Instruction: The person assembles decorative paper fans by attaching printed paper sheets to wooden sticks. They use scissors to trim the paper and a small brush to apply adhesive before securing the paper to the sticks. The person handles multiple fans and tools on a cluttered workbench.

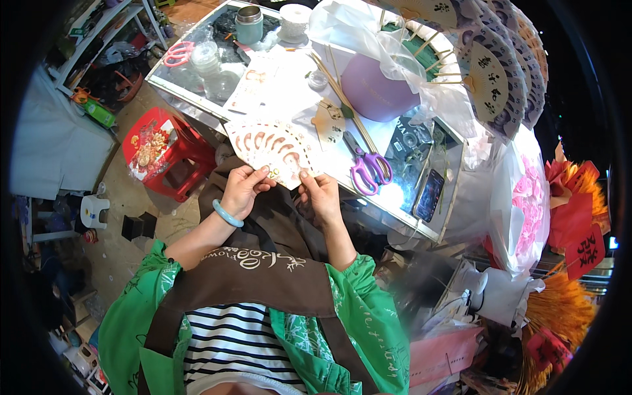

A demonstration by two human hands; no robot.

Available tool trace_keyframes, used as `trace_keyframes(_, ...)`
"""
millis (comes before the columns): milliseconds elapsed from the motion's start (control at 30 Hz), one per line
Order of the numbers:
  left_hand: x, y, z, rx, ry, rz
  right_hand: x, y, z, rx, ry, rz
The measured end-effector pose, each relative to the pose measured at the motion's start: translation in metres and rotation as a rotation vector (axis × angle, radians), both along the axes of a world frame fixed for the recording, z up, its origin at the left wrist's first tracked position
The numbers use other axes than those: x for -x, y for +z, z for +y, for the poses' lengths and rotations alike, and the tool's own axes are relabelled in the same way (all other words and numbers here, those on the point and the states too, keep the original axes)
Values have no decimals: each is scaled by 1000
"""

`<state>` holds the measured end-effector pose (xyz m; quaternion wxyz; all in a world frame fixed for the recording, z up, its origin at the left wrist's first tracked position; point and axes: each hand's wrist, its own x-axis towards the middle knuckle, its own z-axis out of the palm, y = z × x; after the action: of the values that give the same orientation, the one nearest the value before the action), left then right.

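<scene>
My left hand (pixel 245 190), with a pale bangle at its wrist, and my right hand (pixel 318 192) pinch the lower edge of a fan of overlapping banknotes (pixel 271 150). Its upper part lies over the near edge of the glass-topped table (pixel 192 106). Just beyond it rests a small cream paper fan (pixel 328 123) bearing writing. Purple-handled scissors (pixel 368 170) lie to the right, beside long thin sticks (pixel 340 91). A purple round box (pixel 377 89) stands behind them. At the upper right is a large arrangement of banknote fans (pixel 496 84) on sticks.
Pink-handled scissors (pixel 178 53), a metal-rimmed jar (pixel 249 24) and a ribbon spool (pixel 295 22) are at the table's far left. A phone (pixel 428 195) lies at its right corner. A red stool (pixel 168 153) stands left; a wrapped pink bouquet (pixel 528 212) is at right.
</scene>
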<state>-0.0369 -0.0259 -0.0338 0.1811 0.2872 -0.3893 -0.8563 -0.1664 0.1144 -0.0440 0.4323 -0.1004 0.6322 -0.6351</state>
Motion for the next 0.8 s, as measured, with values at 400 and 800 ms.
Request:
trace_keyframes(400,-5,-9,-19,251,68,-51,105,31,-58,-475,36,1428)
trace_keyframes(800,-11,-10,-20,272,4,39,128,12,-82,-715,358,1904)
